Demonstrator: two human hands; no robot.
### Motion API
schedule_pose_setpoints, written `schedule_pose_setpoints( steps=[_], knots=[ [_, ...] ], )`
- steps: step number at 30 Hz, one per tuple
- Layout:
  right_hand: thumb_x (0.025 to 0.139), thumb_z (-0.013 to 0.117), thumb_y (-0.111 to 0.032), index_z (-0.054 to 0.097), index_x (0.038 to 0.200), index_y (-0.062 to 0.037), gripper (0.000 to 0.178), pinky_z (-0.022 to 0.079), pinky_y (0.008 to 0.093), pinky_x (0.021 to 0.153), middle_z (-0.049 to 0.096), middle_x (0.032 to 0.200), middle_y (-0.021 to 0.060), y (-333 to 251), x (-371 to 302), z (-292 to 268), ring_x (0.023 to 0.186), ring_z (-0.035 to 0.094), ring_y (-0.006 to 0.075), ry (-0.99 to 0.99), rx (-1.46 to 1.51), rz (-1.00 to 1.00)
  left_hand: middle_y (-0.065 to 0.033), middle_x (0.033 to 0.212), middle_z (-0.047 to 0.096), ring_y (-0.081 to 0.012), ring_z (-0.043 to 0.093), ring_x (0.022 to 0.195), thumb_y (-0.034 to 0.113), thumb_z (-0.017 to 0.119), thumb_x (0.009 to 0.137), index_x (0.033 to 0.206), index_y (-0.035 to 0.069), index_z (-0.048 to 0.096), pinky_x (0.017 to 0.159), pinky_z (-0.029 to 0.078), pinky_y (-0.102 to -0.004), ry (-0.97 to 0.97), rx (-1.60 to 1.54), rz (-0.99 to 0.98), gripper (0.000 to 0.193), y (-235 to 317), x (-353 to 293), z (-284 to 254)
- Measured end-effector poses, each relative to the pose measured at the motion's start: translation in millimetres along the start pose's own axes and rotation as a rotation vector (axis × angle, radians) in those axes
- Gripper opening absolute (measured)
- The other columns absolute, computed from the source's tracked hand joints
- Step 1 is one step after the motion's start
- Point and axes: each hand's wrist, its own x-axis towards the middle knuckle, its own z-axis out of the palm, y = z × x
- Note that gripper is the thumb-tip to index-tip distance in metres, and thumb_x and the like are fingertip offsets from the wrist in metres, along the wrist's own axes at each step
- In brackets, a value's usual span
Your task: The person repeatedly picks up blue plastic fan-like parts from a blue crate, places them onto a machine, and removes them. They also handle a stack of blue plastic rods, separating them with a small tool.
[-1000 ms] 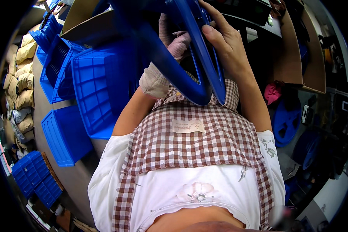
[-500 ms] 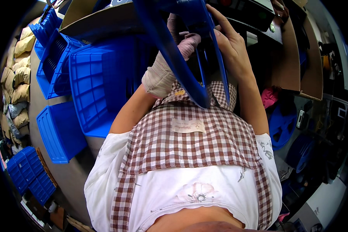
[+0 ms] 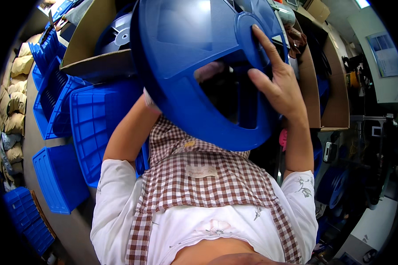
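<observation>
A big blue plastic reel [image 3: 172,112] is raised before my chest, one round face with wide cut-out openings turned up toward me. Behind its left side goes my left hand [image 3: 210,70]; part of it shows through an opening, the cuff of its light glove shows past the rim, and most fingers are hidden. The reel rests on that hand. My bare right hand [image 3: 279,84] lies over the reel's right side, index finger stretched onto the raised hub, thumb spread apart by the opening.
Cardboard boxes stand at the far left [image 3: 97,64] and right [image 3: 316,84], the left one holding a reel with a grey hub [image 3: 121,36]. Blue crates [image 3: 90,128] stand at my left on the floor. Tan sacks [image 3: 15,104] are stacked beyond them. More blue reels [image 3: 331,187] lie at right.
The reel has turned from edge-on to showing its broad face and has come lower. My left hand has gone behind it. My right hand has moved from its edge onto the face.
</observation>
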Motion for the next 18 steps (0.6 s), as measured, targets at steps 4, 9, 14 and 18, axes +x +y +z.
schedule_pose_setpoints(
  steps=[4, 9, 14, 18],
  knots=[
    [0.077, 0.047, -0.075, 0.032, 0.147, -0.0367, 0.081, 0.045, 0.0494, 0.098, 0.054, 0.129, 0.027, 15.3, 37.4, -38.6, 0.114, 0.056, 0.0456, -0.007, -0.222, -0.025, -0.0115, 0.115, 0.062, -0.0188, 0.059, 0.104, 0.016, 0.06, 0.093, 0.126, 0.001, 0.05, 0.093, 0.048, -0.0317, -0.029, -0.034, 0.07, 0.037, -0.3, 65.5, -45.2],
    [0.083, 0.041, -0.074, 0.038, 0.145, -0.0319, 0.075, 0.038, 0.0431, 0.104, 0.049, 0.137, 0.0211, 76.1, 112.5, -69.2, 0.127, 0.047, 0.0369, 0.047, -0.412, -0.013, -0.0142, 0.113, 0.063, -0.0222, 0.061, 0.102, 0.013, 0.056, 0.094, 0.119, 0.0, 0.054, 0.09, 0.05, -0.0335, -0.174, -0.152, -0.007, 0.029, -23.0, 160.9, -83.2],
    [0.087, 0.053, -0.042, 0.06, 0.123, -0.0127, 0.047, 0.037, 0.0384, 0.103, 0.057, 0.128, 0.016, 53.5, 174.9, -88.4, 0.12, 0.05, 0.0314, -0.008, -0.495, -0.079, -0.0138, 0.098, 0.068, -0.0225, 0.068, 0.085, 0.005, 0.05, 0.093, 0.107, -0.005, 0.06, 0.08, 0.058, -0.0342, -0.054, -0.817, 0.003, 0.019, -29.2, 213.0, -81.0],
    [0.093, 0.045, -0.041, 0.063, 0.107, -0.0081, 0.04, 0.041, 0.039, 0.095, 0.062, 0.114, 0.0157, 95.6, 197.3, -101.2, 0.106, 0.057, 0.0296, -0.138, -0.661, -0.193, -0.0145, 0.103, 0.067, -0.0235, 0.067, 0.092, 0.0, 0.048, 0.092, 0.111, -0.005, 0.058, 0.087, 0.056, -0.035, -0.071, -0.814, 0.033, 0.022, -28.7, 224.8, -68.9]
  ],
)
